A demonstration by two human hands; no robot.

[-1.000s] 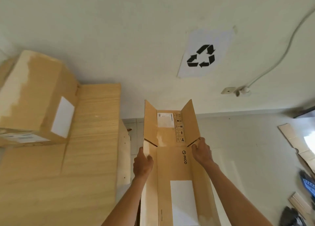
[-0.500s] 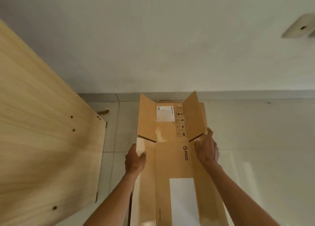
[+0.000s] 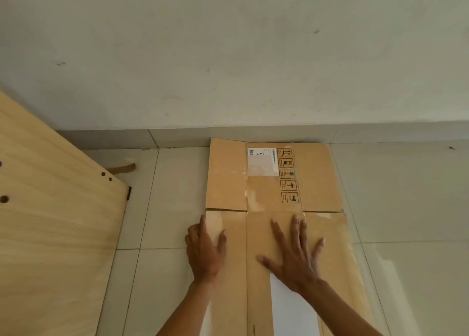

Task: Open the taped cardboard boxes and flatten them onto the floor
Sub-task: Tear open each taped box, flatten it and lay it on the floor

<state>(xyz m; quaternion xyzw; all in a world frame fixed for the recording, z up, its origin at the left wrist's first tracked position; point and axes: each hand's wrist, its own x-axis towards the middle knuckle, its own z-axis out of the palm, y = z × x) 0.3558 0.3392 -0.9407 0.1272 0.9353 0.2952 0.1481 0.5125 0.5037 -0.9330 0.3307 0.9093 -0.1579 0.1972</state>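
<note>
- Cardboard box [image 3: 274,196], brown and corrugated, lies flattened on the glossy tiled floor [image 3: 167,208], its far flaps against the wall.
- Left hand [image 3: 205,252] and right hand [image 3: 294,254] press palm-down, fingers spread, gripping nothing.
- Pale wood-grain panel [image 3: 55,234] stands left.

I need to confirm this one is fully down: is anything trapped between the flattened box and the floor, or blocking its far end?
Nothing visible does. The flattened box lies on the floor tiles with its far end at the skirting. Both open palms, left hand and right hand, press on it. The wooden board stands clear to the left.
</note>
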